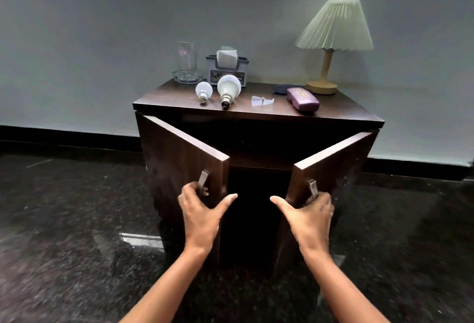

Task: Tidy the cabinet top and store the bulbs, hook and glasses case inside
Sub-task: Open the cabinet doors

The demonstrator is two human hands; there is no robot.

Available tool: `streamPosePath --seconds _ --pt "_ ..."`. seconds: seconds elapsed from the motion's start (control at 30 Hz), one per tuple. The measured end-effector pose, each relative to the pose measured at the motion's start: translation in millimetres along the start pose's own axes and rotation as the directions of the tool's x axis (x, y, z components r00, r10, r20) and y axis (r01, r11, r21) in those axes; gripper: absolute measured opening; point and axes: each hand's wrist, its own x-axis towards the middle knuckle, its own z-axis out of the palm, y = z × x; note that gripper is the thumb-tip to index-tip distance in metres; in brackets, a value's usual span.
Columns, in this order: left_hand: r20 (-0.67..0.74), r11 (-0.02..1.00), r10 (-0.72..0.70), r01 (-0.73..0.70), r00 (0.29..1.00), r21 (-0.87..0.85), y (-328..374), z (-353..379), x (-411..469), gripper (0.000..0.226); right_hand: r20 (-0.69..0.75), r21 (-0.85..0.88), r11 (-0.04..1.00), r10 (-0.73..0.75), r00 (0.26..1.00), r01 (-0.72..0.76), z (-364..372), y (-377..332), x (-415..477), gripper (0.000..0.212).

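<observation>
A dark wooden cabinet [333, 114] stands against the wall with both doors swung partly open. My left hand [200, 209] grips the metal handle of the left door [177, 153]. My right hand [310, 215] grips the handle of the right door [333, 166]. On the top lie a small white bulb [204, 91], a larger white bulb [228, 89], a clear adhesive hook [262, 101] and a purple glasses case [302, 99]. The inside of the cabinet is dark and its contents are hidden.
At the back of the top stand a tall glass [186, 59] in a glass ashtray [186, 77], a grey tissue holder [227, 71], a dark cloth [282, 89] and a table lamp [333, 43]. Dark polished floor [77, 220] surrounds the cabinet.
</observation>
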Motion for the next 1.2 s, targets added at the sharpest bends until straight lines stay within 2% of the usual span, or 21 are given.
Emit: streamPosePath --seconds 0.1,0.27,0.33,0.5,0.7,0.97,1.2 --pt "-0.080 0.998 -0.003 0.007 0.997 0.056 1 -17 -4 0.065 -0.029 0.017 1.000 0.026 0.999 -0.026 -8 3 -5 0.049" --pt "-0.183 0.993 0.075 -0.056 0.980 0.107 -6 -35 -10 0.052 -0.140 0.075 0.997 0.030 0.990 -0.019 -21 11 -14 0.044" --pt "-0.201 0.991 0.101 -0.080 0.974 0.110 -3 -40 -13 0.053 -0.196 0.081 0.997 0.004 0.981 0.012 -27 12 -17 0.046" --pt "-0.201 0.959 0.277 -0.256 0.940 0.124 0 -48 -18 0.060 -0.288 0.105 0.992 -0.033 0.957 0.066 -38 21 -23 0.055" --pt "-0.271 0.963 0.229 -0.178 0.935 0.200 -1 -76 -14 0.058 -0.441 0.184 0.982 0.050 0.896 0.036 -77 26 -22 0.053" --pt "-0.326 0.980 0.198 -0.187 0.924 0.066 -14 -88 -17 0.057 -0.437 0.341 0.940 0.169 0.883 -0.011 -90 39 -16 0.058" --pt "-0.404 0.986 0.163 -0.167 0.900 0.026 -23 -96 -15 0.049 -0.474 0.312 0.949 0.199 0.858 -0.048 -99 55 -6 0.058"
